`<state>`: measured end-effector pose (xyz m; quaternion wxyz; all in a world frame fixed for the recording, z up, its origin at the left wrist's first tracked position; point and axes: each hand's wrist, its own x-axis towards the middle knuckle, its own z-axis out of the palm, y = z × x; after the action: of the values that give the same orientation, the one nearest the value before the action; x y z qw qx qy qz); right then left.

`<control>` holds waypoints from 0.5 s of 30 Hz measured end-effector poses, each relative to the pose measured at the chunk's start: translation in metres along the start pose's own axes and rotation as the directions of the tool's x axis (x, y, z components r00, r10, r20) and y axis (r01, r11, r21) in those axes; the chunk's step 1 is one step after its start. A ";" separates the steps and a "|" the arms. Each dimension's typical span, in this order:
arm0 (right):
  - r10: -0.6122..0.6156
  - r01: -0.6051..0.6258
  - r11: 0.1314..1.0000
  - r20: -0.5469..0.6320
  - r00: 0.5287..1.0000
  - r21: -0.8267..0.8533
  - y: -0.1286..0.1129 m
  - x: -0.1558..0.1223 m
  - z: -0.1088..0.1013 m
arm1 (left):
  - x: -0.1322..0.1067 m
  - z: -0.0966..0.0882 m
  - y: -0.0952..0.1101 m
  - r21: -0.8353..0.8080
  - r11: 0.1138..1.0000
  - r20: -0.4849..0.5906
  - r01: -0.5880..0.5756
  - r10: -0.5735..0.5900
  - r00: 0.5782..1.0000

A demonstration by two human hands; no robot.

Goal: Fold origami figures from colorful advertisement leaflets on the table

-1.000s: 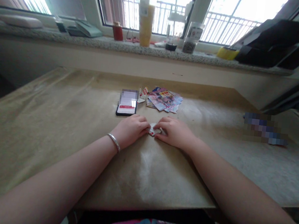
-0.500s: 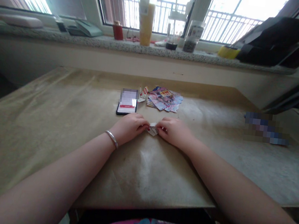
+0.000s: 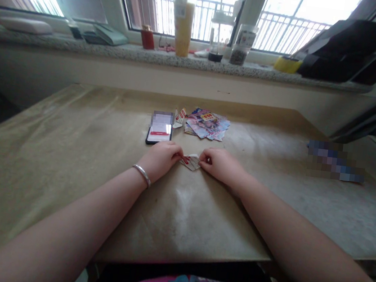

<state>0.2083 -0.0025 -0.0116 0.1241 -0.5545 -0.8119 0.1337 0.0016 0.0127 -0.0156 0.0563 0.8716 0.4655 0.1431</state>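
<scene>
Between my hands, low over the table, is a small piece of folded paper [image 3: 192, 162], whitish with red marks toward its left side. My left hand [image 3: 161, 158], with a silver bangle at the wrist, pinches the paper's left end. The right end is pinched by the thumb and fingers of my right hand [image 3: 221, 165]. Just beyond my left hand lies a phone [image 3: 160, 134] with its screen lit. Another folded paper piece [image 3: 179, 118], white with red and yellow print, sits beside the phone. To its right is a fanned pile of colourful printed sheets [image 3: 208, 125].
The table [image 3: 87, 156] has a tan, creased cover. A blurred dark, flat item [image 3: 335, 162] lies at the far right. Behind the table, the windowsill [image 3: 143, 59] carries a tall yellow-filled cup [image 3: 183, 27], a red container [image 3: 147, 37], clear containers and a black object [image 3: 347, 55].
My hands have drawn slightly apart, the left one moving a little to the left. More of the folded paper and its red marks now shows between them.
</scene>
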 end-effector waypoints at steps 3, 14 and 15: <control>0.036 -0.035 0.999 0.024 0.999 -0.032 0.000 -0.001 -0.004 | -0.001 -0.003 0.000 0.015 1.000 0.015 0.016 -0.016 1.000; -0.042 0.026 0.955 -0.049 0.998 -0.294 0.001 -0.002 -0.004 | -0.008 -0.013 0.008 0.130 0.988 0.098 -0.085 0.072 0.993; -0.061 0.044 0.962 -0.055 0.997 -0.268 0.003 -0.002 -0.002 | -0.008 -0.013 0.008 0.132 0.989 0.099 -0.072 0.059 0.993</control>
<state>0.2122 -0.0029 -0.0104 0.0773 -0.5484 -0.8326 0.0024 -0.0005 0.0011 -0.0031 0.0145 0.8941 0.4419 0.0714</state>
